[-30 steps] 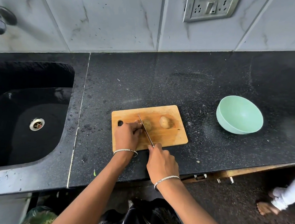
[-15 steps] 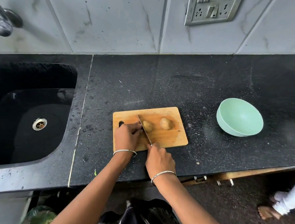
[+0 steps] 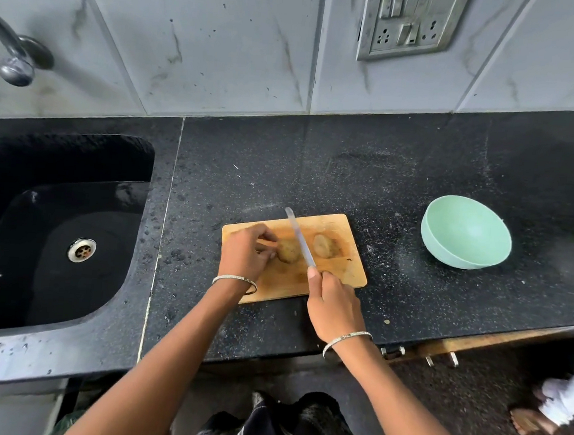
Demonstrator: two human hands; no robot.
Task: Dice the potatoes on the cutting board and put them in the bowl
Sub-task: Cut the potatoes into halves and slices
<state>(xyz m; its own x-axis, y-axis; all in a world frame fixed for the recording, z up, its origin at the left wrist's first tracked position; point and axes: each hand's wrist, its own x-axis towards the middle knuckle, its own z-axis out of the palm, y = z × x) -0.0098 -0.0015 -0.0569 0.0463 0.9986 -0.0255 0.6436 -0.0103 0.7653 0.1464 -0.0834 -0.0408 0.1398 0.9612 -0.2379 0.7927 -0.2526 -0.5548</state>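
Knife [image 3: 299, 239] lifted since before, gripped in right hand [image 3: 335, 307], left hand [image 3: 245, 253] steadying one of two potatoes [image 3: 288, 250], one bowl [image 3: 466, 233]

One wide-angle camera rides on my head, looking forward and steeply down over my forearms. It faces the tiled wall [image 3: 224, 40] across the dark surface [image 3: 403, 164], close enough that the cutting board [image 3: 351, 253] sits mid-picture. The sink [image 3: 54, 233] fills the left side.
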